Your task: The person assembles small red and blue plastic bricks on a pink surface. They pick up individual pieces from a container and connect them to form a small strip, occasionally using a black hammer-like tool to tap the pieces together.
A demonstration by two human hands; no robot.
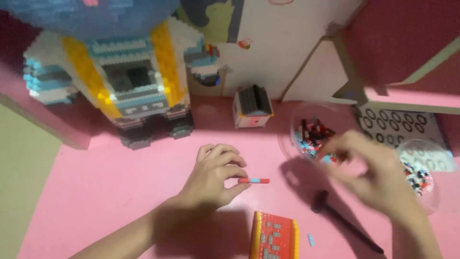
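The left hand (pixel 213 175) pinches a thin red-and-blue brick strip (pixel 254 181), while the blurred right hand (pixel 371 175), fingers loosely spread, hovers by the clear bowl of bricks (pixel 297 122).

You have a thin strip of tiny bricks (pixel 254 181), red with a pale blue piece at its middle, pinched at one end so it lies level just above the pink tabletop, its free end pointing right. The clear round bowl (pixel 314 132) near it sits on the table farther back and to the right, holding a loose heap of small red, black and light blue bricks.
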